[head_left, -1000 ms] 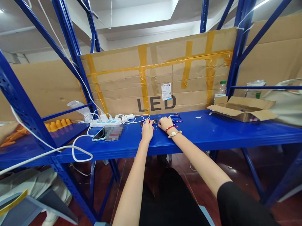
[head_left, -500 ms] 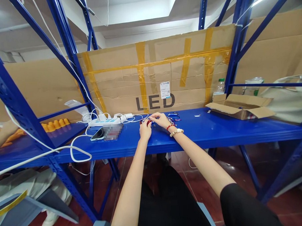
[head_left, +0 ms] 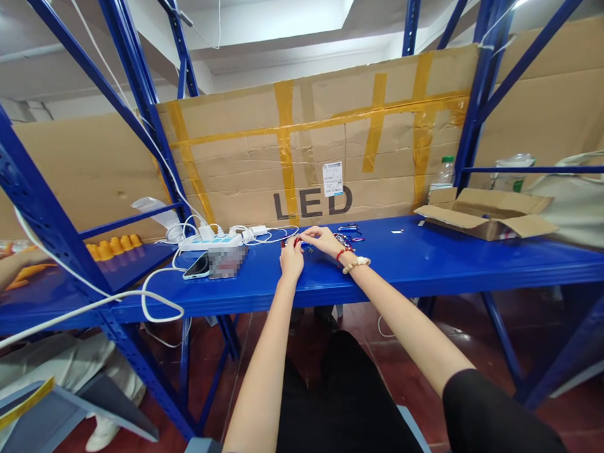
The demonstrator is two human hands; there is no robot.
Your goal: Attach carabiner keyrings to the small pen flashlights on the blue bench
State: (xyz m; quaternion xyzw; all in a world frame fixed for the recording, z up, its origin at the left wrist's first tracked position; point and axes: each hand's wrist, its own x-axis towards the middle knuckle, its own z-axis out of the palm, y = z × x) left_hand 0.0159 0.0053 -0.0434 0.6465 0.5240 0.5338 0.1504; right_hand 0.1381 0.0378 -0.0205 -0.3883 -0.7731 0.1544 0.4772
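Note:
My left hand (head_left: pixel 291 259) rests on the blue shelf (head_left: pixel 408 265) with its fingers pinched round a small red piece (head_left: pixel 297 242). My right hand (head_left: pixel 324 241), with a red cord and a bead bracelet at the wrist, meets it from the right and pinches the same small piece. A little heap of small coloured metal clips (head_left: pixel 349 234) lies just right of my right hand. What exactly the red piece is, I cannot make out.
A white power strip (head_left: pixel 210 242) with plugs and cables, a phone (head_left: pixel 196 266) and a blurred box lie to the left. An open cardboard box (head_left: pixel 484 216) and a plastic bottle (head_left: pixel 445 173) stand at the right. Another person's hand (head_left: pixel 3 261) works near orange parts (head_left: pixel 113 247) at far left. A taped cardboard sheet backs the shelf.
Both hands lifted from lying flat among the small parts and came together, pinching a small red piece between them. Since half a second ago they have barely moved.

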